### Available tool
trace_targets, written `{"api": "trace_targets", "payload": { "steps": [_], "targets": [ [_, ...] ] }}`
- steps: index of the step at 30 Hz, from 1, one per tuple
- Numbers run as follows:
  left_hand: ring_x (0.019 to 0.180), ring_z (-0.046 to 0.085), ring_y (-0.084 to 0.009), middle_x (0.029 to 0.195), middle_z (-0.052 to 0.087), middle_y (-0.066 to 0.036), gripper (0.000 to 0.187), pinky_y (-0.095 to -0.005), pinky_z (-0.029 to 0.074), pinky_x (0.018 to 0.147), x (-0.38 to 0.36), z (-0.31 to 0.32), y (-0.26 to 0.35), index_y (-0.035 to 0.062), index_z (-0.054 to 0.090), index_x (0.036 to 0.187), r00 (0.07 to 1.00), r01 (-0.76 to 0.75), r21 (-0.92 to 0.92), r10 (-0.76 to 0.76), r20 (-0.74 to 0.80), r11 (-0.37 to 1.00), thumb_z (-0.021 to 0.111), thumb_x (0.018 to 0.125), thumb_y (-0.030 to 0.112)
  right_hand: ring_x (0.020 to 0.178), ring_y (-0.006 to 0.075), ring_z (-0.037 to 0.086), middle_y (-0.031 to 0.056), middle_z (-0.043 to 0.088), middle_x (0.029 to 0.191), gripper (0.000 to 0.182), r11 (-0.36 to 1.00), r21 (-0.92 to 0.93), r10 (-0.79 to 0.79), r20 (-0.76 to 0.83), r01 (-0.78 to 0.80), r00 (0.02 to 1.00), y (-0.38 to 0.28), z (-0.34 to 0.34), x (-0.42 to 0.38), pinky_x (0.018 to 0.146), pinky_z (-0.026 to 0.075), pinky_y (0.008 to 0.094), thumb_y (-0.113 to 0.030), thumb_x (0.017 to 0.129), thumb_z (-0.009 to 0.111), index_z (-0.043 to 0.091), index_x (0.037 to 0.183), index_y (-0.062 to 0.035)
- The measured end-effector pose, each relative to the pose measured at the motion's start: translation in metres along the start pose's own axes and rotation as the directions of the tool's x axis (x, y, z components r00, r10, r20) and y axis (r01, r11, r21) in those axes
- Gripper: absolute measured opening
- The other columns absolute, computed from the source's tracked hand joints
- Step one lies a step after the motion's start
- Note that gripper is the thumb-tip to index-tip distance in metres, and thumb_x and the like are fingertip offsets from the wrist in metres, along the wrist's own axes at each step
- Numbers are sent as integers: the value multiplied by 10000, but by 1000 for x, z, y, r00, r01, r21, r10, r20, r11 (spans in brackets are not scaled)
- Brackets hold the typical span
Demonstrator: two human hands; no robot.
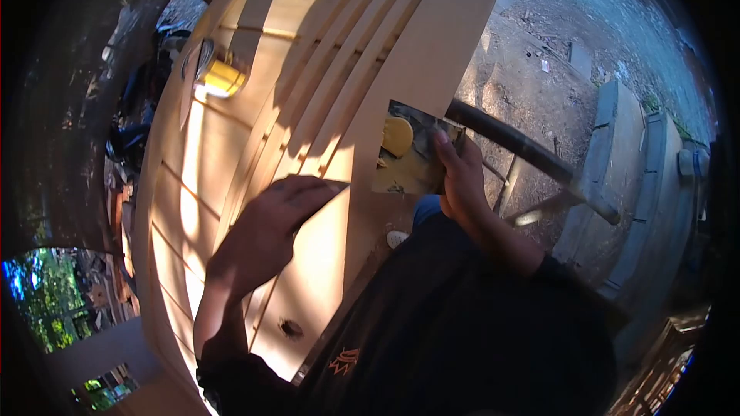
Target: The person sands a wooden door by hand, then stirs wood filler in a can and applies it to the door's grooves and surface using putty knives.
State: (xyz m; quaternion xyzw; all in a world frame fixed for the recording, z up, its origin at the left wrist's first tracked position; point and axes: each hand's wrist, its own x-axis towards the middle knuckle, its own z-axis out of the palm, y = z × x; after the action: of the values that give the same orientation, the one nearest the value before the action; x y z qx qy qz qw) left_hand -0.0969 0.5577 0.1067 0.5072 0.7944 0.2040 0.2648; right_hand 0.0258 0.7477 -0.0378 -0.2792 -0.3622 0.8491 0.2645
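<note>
A large light-wood panel (324, 239) with long slots and grooves lies under my hands. My left hand (270, 223) is closed on a thin flat scraper (338, 186), most of it hidden by the fingers, just above the panel. On the right, my right hand (460, 173) grips a square board (416, 173) at its right edge, thumb on top. A mound of yellow-tan paste (397, 136) sits on the board, with smears of it around. Below my left hand the panel has a round dark hole (290, 329).
A can with a yellow label (223, 77) stands on the panel's far left. To the right a dark pipe (524, 145) runs above the dirt ground. Long grey boards (597, 185) lie further right. Clutter and foliage (50, 293) show at the left.
</note>
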Motion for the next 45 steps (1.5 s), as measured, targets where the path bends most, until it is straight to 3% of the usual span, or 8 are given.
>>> {"api": "trace_targets", "payload": {
  "steps": [9, 12, 15, 21, 28, 31, 38, 45],
  "targets": [
    [1105, 554, -285, 1160, 583, -121, 505, -327, 438, 939, 313, -70, -113, 85, 558, 1191, 949, -281, 223, 305, -79, 933, 453, 758, -153, 833, 131, 615, 81, 629, 942, 267, 999, 41, -5, -154, 11, 988, -57, -44, 160, 763, 513, 286, -202, 920, 544, 520, 1068, 20],
    [1059, 554, -296, 1130, 584, -96, 500, -362, 455, 891, 381, -77, -127, 112, 575, 1172, 941, -294, 351, 334, -57, 889, 470, 750, -135, 866, 152, 621, 87, 618, 989, 291, 999, 7, -46, -187, 48, 981, -69, -46, 197, 786, 513, 299, -209, 922, 530, 492, 1109, 11],
    [1040, 558, -284, 1093, 586, -98, 489, -363, 463, 874, 425, -83, -127, 112, 577, 1167, 960, -278, 299, 275, 52, 913, 495, 746, -122, 889, 160, 618, 98, 610, 1015, 327, 997, -45, -69, -161, 63, 985, -83, -45, 226, 793, 511, 302, -212, 916, 534, 476, 1140, 19],
    [1065, 548, -283, 1114, 573, -104, 505, -348, 459, 906, 451, -82, -128, 87, 571, 1165, 954, -290, 349, 242, 175, 891, 454, 745, -167, 914, 167, 611, 122, 592, 1052, 357, 995, -72, -82, -127, 73, 988, -96, -41, 278, 815, 508, 306, -202, 913, 528, 455, 1176, 29],
    [1099, 530, -280, 1143, 555, -96, 480, -350, 458, 930, 429, -53, -146, 93, 584, 1137, 909, -380, 413, 416, 2, 828, 499, 737, -157, 928, 150, 595, 109, 590, 1062, 353, 957, -243, -198, -155, 157, 968, -84, -40, 302, 834, 487, 296, -191, 911, 531, 459, 1178, 29],
    [1099, 512, -267, 1136, 574, -73, 538, -365, 464, 923, 396, -74, -139, 109, 589, 1143, 937, -325, 325, 256, 238, 888, 485, 691, -164, 933, 142, 587, 104, 592, 1062, 354, 962, -225, -199, -184, 156, 963, -83, -41, 302, 837, 479, 292, -195, 908, 538, 463, 1173, 28],
    [1097, 527, -278, 1145, 574, -93, 532, -372, 463, 909, 447, -77, -134, 82, 582, 1137, 925, -380, 329, 358, 127, 864, 473, 682, -172, 935, 140, 582, 103, 597, 1045, 370, 964, -158, -235, -124, 215, 964, -80, -42, 302, 835, 472, 287, -220, 908, 549, 464, 1168, 29],
    [1165, 484, -261, 1183, 554, -81, 501, -375, 438, 976, 366, -45, -156, 115, 600, 1145, 923, -380, 401, 371, 103, 834, 488, 719, -122, 944, 137, 567, 106, 596, 1039, 378, 957, -210, -237, -154, 202, 959, -83, -39, 303, 848, 446, 276, -231, 905, 556, 474, 1162, 34]
  ]
}}
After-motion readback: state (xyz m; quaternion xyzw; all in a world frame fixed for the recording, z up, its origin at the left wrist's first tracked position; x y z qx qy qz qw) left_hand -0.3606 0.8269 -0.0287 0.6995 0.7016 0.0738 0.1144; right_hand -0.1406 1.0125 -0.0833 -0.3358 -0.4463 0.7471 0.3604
